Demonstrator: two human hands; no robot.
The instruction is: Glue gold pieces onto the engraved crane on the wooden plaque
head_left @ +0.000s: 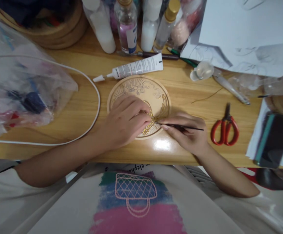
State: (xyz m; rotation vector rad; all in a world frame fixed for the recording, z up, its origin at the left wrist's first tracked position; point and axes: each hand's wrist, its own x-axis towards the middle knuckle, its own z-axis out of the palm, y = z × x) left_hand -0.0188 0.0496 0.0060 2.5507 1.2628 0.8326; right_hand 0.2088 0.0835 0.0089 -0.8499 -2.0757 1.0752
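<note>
A round pale wooden disc with an engraved line pattern lies flat on the table. Gold wire-like trim follows some of its lines at the lower right. My left hand rests over the disc's left half, fingers curled together beside the gold trim; whatever its fingertips pinch is hidden. Held in my right hand, between thumb and fingers, is a thin dark stick-like tool. Its tip meets the gold trim near my left fingertips. Whether it is tweezers or a fine brush I cannot tell.
Beyond the disc lie a white glue tube and a dark-handled tool, before several bottles. Red-handled pliers and a phone are on the right. A white cable and plastic bag occupy the left.
</note>
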